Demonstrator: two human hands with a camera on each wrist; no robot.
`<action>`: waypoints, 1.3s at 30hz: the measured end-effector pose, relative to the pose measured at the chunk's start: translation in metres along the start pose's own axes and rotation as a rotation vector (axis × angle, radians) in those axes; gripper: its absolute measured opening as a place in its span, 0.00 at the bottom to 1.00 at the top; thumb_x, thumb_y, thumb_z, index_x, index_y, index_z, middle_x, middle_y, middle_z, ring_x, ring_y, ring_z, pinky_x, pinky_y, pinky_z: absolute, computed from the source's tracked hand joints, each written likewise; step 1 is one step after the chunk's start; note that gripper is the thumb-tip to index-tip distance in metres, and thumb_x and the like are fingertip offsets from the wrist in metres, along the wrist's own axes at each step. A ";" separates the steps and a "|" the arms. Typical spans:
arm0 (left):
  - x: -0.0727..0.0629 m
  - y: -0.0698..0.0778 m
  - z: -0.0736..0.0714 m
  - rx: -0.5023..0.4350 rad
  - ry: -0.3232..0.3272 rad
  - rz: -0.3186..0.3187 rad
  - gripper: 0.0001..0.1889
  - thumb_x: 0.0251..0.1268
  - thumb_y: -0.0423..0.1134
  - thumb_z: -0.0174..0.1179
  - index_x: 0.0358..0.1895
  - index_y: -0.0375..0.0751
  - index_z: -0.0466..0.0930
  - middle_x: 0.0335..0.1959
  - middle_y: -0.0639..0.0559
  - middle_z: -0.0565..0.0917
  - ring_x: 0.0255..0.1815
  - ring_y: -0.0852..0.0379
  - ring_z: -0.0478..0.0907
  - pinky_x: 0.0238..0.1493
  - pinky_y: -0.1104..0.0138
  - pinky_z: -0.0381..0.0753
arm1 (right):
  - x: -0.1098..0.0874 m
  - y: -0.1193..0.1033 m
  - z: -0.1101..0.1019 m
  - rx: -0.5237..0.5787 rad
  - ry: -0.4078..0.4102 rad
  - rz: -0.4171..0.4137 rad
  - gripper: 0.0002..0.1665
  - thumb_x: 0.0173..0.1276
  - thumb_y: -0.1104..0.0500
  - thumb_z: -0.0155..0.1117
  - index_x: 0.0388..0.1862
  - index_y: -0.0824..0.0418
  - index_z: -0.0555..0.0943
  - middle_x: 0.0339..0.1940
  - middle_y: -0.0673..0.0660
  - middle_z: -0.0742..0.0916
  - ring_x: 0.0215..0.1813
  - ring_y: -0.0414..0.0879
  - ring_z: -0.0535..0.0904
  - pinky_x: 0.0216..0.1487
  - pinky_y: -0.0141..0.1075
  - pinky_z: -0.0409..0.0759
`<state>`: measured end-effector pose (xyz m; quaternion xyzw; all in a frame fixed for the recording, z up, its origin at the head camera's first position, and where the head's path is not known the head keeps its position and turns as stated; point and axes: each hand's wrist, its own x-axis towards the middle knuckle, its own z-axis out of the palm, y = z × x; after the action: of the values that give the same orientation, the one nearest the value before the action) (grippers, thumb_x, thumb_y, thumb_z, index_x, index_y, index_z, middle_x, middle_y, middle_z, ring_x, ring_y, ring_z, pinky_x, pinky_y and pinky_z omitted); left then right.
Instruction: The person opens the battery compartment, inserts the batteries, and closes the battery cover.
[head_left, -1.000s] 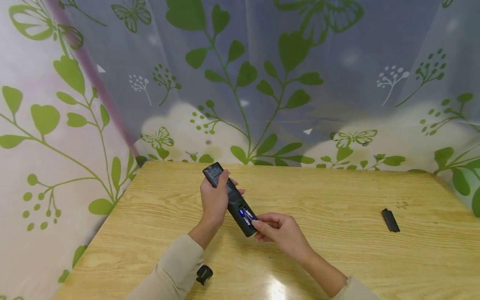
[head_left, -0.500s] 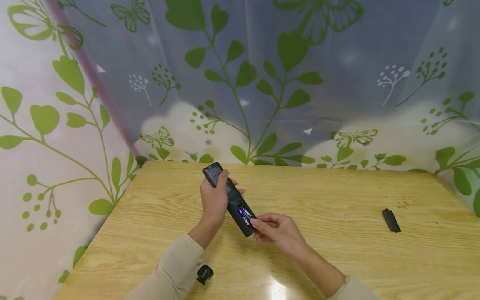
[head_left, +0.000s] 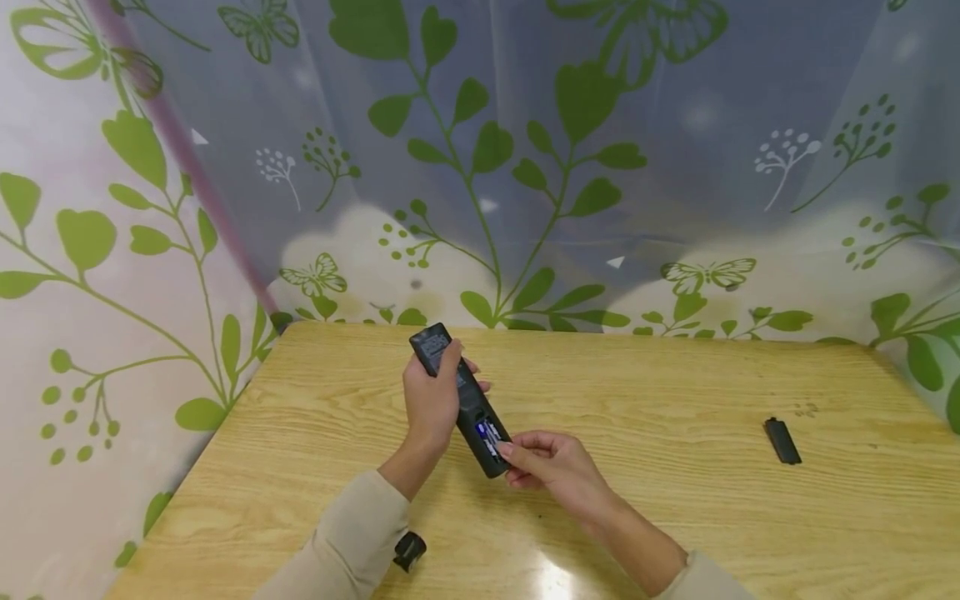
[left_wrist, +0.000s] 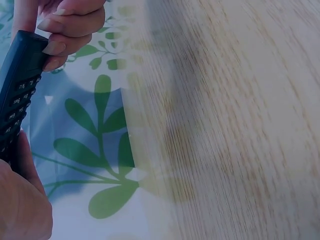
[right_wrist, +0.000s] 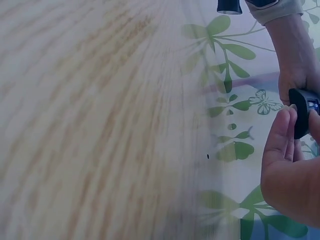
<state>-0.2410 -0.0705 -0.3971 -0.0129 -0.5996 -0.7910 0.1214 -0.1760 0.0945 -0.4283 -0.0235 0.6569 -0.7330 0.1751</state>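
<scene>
A black remote control (head_left: 471, 407) is held at a slant, its back facing up and its battery bay uncovered. Blue and white batteries (head_left: 486, 437) lie side by side in the bay. My left hand (head_left: 431, 402) grips the upper half, thumb across the back. At the lower end, my right hand (head_left: 558, 468) pinches the remote, its thumb at the batteries and its fingers under the edge. In the left wrist view, the button side of the remote (left_wrist: 19, 95) shows. The right wrist view shows its end (right_wrist: 300, 115) between the right thumb and fingers.
A black battery cover (head_left: 782, 441) lies on the wooden table (head_left: 675, 500) to the right. A small black object (head_left: 409, 550) is beside the left cuff. Behind the table hangs a leaf-patterned curtain (head_left: 525, 250).
The lower end of the remote has swung slightly left and down. The right thumb has shifted a little left over the batteries. Left grip is unchanged.
</scene>
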 end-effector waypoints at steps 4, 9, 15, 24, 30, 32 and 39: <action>0.000 0.000 0.001 -0.002 -0.011 0.014 0.12 0.72 0.40 0.53 0.45 0.33 0.70 0.28 0.39 0.78 0.18 0.49 0.82 0.29 0.51 0.86 | 0.001 0.000 -0.001 -0.007 -0.010 0.003 0.24 0.65 0.53 0.67 0.48 0.73 0.78 0.34 0.57 0.85 0.34 0.45 0.82 0.41 0.36 0.84; 0.000 -0.001 0.001 -0.004 -0.012 0.016 0.12 0.72 0.40 0.53 0.46 0.32 0.70 0.27 0.39 0.78 0.18 0.49 0.82 0.28 0.54 0.86 | 0.001 0.001 -0.002 -0.013 -0.022 0.008 0.25 0.65 0.53 0.67 0.48 0.73 0.78 0.35 0.57 0.85 0.34 0.45 0.82 0.41 0.36 0.84; -0.001 -0.001 0.001 0.008 -0.032 0.027 0.13 0.72 0.41 0.53 0.47 0.32 0.70 0.28 0.38 0.78 0.19 0.49 0.82 0.28 0.54 0.86 | 0.001 0.003 -0.003 -0.001 -0.025 0.017 0.26 0.65 0.53 0.67 0.50 0.74 0.76 0.36 0.58 0.84 0.35 0.46 0.82 0.41 0.36 0.84; -0.001 -0.002 0.001 0.027 -0.043 0.037 0.13 0.72 0.41 0.53 0.47 0.34 0.70 0.28 0.39 0.79 0.19 0.49 0.82 0.29 0.55 0.86 | 0.002 0.005 -0.003 0.021 -0.031 0.016 0.25 0.65 0.55 0.67 0.49 0.76 0.75 0.36 0.59 0.84 0.34 0.46 0.82 0.41 0.35 0.84; 0.000 -0.001 0.002 0.060 -0.056 0.047 0.13 0.72 0.42 0.53 0.45 0.34 0.70 0.28 0.38 0.79 0.20 0.48 0.83 0.29 0.55 0.86 | 0.000 0.005 -0.002 0.037 -0.024 0.029 0.26 0.65 0.55 0.67 0.51 0.76 0.75 0.35 0.59 0.85 0.35 0.46 0.83 0.42 0.35 0.84; 0.000 -0.001 0.002 0.065 -0.056 0.047 0.13 0.72 0.42 0.53 0.45 0.34 0.70 0.28 0.38 0.79 0.20 0.48 0.83 0.28 0.54 0.86 | 0.000 0.004 -0.002 0.037 -0.023 0.034 0.26 0.65 0.55 0.67 0.51 0.75 0.75 0.35 0.59 0.84 0.35 0.46 0.83 0.42 0.35 0.84; 0.000 -0.002 0.003 0.073 -0.057 0.054 0.13 0.72 0.42 0.53 0.45 0.33 0.70 0.28 0.38 0.79 0.20 0.47 0.83 0.28 0.55 0.86 | 0.000 0.005 -0.002 0.055 -0.021 0.045 0.25 0.65 0.55 0.67 0.50 0.75 0.75 0.36 0.59 0.84 0.35 0.45 0.82 0.42 0.35 0.84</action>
<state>-0.2418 -0.0672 -0.3983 -0.0474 -0.6308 -0.7642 0.1258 -0.1757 0.0961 -0.4336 -0.0117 0.6348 -0.7464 0.1993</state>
